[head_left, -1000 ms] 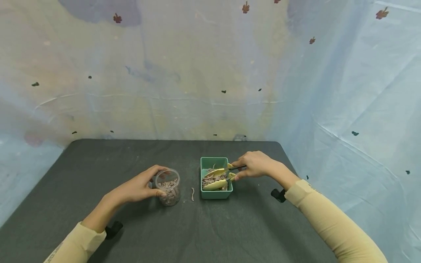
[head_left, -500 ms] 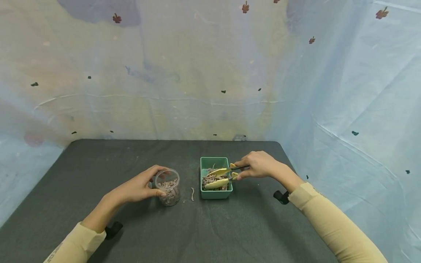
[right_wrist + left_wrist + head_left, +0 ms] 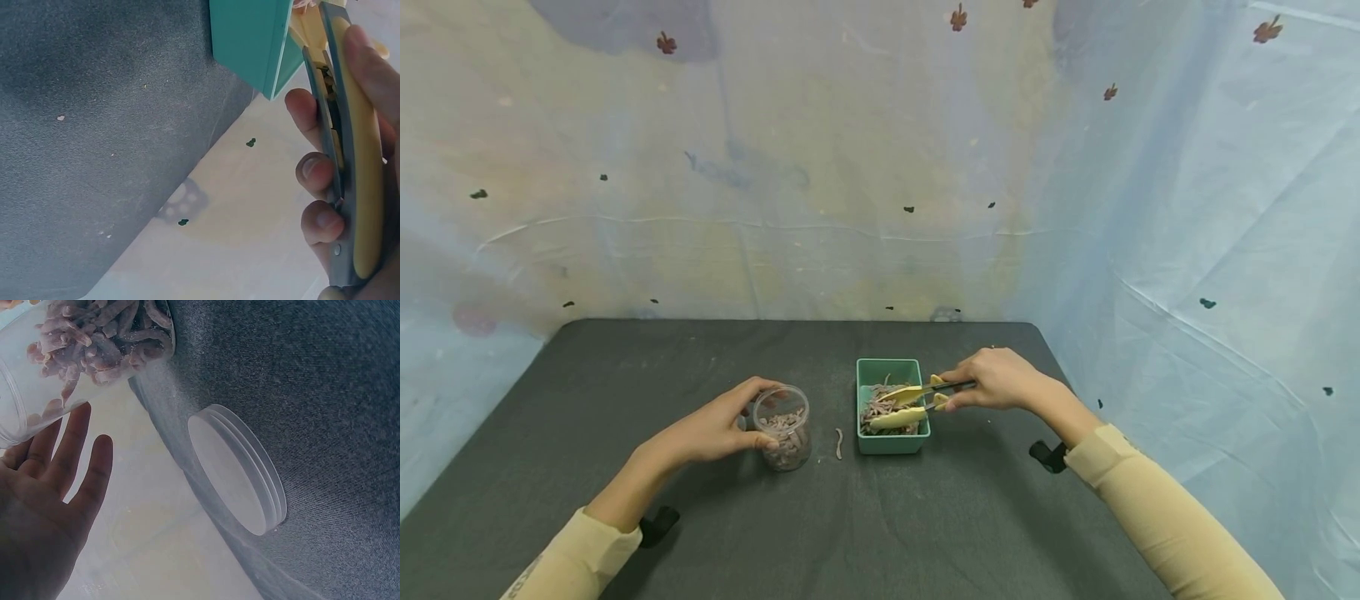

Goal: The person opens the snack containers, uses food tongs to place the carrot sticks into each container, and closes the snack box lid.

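Observation:
My left hand (image 3: 718, 425) holds a clear plastic jar (image 3: 788, 450) on the table, thumb on the near side and fingers round the far side. Brownish, worm-like strips (image 3: 103, 347) fill its lower part. My right hand (image 3: 996, 379) grips yellow-tipped tongs (image 3: 359, 156) by their handles. The tong heads (image 3: 898, 418) stand apart, low inside a green rectangular container (image 3: 891, 446), among more of the same strips (image 3: 876, 408). The container's far end shows bare floor. In the right wrist view, fingers and thumb wrap both tong arms.
One loose strip (image 3: 839, 443) lies on the dark table (image 3: 880, 533) between jar and container. A clear round lid (image 3: 234, 469) rests on the table beside the left hand. A pale patterned sheet (image 3: 820, 167) hangs behind the table and along its right side.
My right hand and the tongs have shifted slightly to the right, the tong heads still over the strips. The left hand and jar have stayed in place.

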The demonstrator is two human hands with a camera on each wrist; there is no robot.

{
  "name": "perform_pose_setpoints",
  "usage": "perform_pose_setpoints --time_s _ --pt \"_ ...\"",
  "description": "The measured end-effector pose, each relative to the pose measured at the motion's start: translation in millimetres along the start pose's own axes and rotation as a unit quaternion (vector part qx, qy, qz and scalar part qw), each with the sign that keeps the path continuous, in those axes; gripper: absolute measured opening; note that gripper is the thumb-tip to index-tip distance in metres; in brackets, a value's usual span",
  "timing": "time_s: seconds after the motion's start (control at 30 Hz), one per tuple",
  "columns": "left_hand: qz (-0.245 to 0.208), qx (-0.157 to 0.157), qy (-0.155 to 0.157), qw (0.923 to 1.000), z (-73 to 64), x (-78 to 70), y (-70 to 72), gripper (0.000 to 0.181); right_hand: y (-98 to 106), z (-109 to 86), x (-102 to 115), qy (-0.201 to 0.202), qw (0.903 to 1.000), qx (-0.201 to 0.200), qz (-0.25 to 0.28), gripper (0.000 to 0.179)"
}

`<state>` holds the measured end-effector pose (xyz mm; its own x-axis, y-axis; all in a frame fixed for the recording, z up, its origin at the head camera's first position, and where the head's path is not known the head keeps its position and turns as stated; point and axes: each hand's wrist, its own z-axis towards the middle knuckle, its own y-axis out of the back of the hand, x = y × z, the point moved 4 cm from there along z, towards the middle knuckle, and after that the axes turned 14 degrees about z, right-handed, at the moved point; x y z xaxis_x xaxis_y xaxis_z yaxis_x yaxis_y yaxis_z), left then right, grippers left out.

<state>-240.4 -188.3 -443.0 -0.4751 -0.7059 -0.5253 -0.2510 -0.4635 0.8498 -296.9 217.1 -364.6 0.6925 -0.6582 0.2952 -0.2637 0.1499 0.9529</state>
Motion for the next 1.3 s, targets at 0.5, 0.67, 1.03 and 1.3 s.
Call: perform_pose_setpoints --time_s 0.5,0.67,1.03,1.3 --pt "-0.001 0.003 -0.001 1.0000 0.8 -0.4 1.3 0.078 -5.3 -16.9 -3.1 0.012 0.9988 -0.044 0.016 0.056" --pt "-0.003 0.004 -0.003 1.0000 0.9 -0.4 1.2 0.078 -6.4 -23.1 -3.5 0.017 0.9974 -0.068 0.017 0.054" --pt "-0.002 0.003 -0.002 1.0000 0.9 0.2 0.5 0.079 -0.1 -30.2 -3.1 0.010 0.9937 -0.105 0.040 0.054" --pt "-0.001 0.004 -0.001 1.0000 0.3 1.4 0.3 0.079 5.0 -31.0 -1.9 0.009 0.9912 -0.121 0.053 0.055"
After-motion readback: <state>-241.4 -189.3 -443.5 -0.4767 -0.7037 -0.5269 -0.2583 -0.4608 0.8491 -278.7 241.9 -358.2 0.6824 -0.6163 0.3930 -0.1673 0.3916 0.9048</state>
